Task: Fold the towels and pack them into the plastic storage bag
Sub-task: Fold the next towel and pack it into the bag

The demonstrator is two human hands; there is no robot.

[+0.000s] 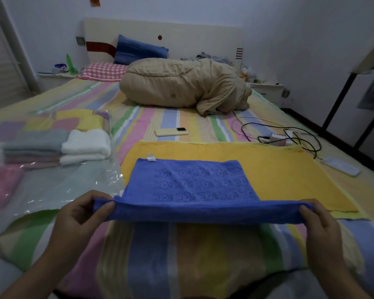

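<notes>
Both hands are gripping the near edge of a blue towel (192,184): the left hand (82,212) is pinching its left corner between thumb and curled fingers, and the right hand (320,221) is pinching its right corner in the same way. That near edge is hanging lifted and stretched between them, while the far part of the towel, printed with rows of small rabbit figures, is lying flat on a yellow towel (279,169) spread across the striped bedsheet (181,244). A white tag (151,157) is showing at the blue towel's far left corner. To the left, a clear plastic bag (58,190) is lying on the bed, holding folded towels (52,145) in grey, white, yellow and pink. Beyond the yellow towel, a phone (172,132) is resting on the sheet, with tangled cables (289,134) to its right and a bundled tan quilt (186,85) farther back.
</notes>
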